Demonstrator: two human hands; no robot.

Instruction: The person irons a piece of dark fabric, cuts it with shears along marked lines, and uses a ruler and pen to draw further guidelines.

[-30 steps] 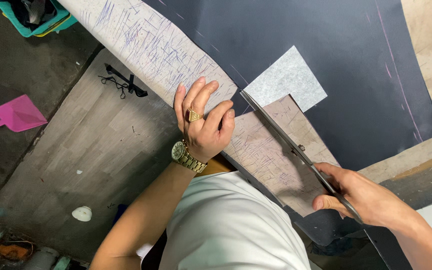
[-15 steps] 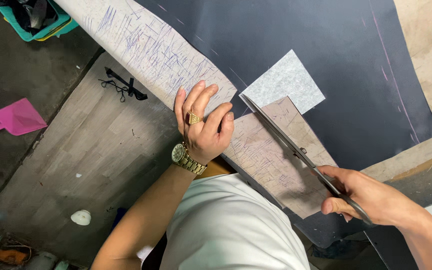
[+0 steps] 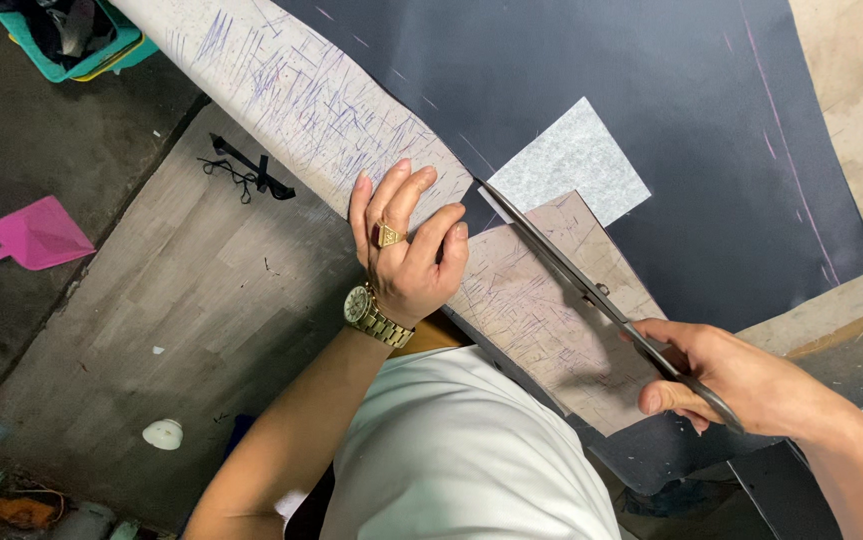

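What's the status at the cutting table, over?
Left hand flat on the paper pattern. Right hand grips scissors, blades in the dark fabric. Grey patch lies just past the tip.

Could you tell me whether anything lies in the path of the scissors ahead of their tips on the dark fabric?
Nothing visible does. The scissors in the right hand point along the dark fabric; the left hand rests beside the tips, not ahead of them.
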